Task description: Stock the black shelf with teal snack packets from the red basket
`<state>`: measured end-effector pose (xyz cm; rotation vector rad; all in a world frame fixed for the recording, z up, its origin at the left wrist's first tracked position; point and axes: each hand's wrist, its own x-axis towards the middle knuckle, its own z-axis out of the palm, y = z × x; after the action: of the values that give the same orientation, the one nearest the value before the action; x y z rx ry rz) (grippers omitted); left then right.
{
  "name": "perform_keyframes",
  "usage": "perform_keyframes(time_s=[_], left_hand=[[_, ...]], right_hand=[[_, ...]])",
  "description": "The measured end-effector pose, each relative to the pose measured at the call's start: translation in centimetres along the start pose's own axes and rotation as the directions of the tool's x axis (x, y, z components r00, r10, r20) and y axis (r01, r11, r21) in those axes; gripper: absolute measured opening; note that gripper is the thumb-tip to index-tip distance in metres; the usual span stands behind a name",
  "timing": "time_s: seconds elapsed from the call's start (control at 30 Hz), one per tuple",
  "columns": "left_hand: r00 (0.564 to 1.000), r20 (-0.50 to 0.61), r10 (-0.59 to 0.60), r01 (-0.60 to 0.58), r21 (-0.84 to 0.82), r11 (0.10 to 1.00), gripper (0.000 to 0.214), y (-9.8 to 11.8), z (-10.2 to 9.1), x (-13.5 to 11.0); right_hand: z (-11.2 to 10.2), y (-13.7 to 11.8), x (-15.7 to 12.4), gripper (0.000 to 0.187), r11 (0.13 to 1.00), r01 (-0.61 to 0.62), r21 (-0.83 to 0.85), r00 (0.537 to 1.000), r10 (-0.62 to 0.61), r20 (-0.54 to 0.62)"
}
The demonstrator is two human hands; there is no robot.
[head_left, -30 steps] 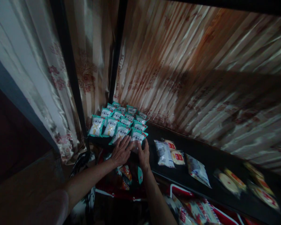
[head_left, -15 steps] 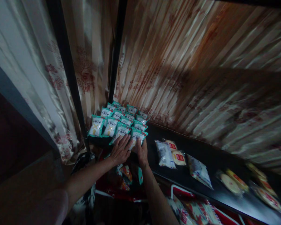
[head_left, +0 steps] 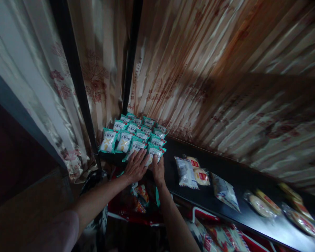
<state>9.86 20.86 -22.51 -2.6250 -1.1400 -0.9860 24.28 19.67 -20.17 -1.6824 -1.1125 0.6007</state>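
Note:
Small green-and-white snack packets stand in close rows at the left end of a black shelf. My left hand lies with its fingers stretched out over the lower part of a front-row packet and reaches the left edge of the one beside it. On that front right packet, my right hand has its thumb against the face and its fingers along the right side. The packet leans back against the row behind it, its lower part covered by my hands.
Farther right on the shelf lie a blue-and-white bag, round pastries in clear wrap, another bag and more wrapped foods. Below are red baskets with packaged snacks. Black posts and curtains border the shelf.
My hands stay at the same front packets, the right hand shifting very slightly at the front right one. The whole view has moved a little.

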Motion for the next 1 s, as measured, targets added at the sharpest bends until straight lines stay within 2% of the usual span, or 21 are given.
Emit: perform_keyframes(time_s=[0.13,0.23,0.4,0.5,0.77,0.9,1.0], left_hand=[[1.0,-0.019,0.009,-0.009,0.014,1.0,0.053,0.0,-0.2,-0.1],[0.998,-0.048,-0.03,0.031,0.021,0.999,0.05,0.0,-0.5,-0.2],[0.963,-0.124,-0.24,0.244,0.02,0.97,0.051,-0.6,-0.6,0.2],[0.936,-0.147,-0.321,0.324,-0.006,0.946,0.053,-1.1,-0.2,0.6],[0.914,-0.223,-0.338,0.323,-0.103,0.941,0.05,-1.7,1.6,0.6],[0.891,-0.264,-0.369,0.355,-0.102,0.929,0.047,-1.8,1.6,1.3],[0.893,-0.249,-0.375,0.37,-0.069,0.927,0.047,-1.7,1.4,1.9]], right_hand=[[-0.2,-0.4,-0.3,0.067,0.999,-0.031,0.016,0.999,0.031,0.015],[-0.2,-0.6,-0.5,0.069,0.998,-0.058,0.018,0.998,0.058,0.003],[-0.1,-0.9,-0.6,0.069,0.997,-0.068,0.02,0.998,0.068,0.007],[-0.2,-1.0,-0.6,0.069,0.999,-0.053,0.008,0.999,0.053,0.009],[-0.2,-0.7,-0.5,0.066,0.999,-0.043,-0.017,0.999,0.043,0.002],[-0.2,-0.9,-0.5,0.067,0.998,-0.051,-0.043,0.999,0.051,0.007],[-0.2,-1.0,-0.6,0.067,0.999,-0.035,-0.042,0.999,0.036,0.011]])
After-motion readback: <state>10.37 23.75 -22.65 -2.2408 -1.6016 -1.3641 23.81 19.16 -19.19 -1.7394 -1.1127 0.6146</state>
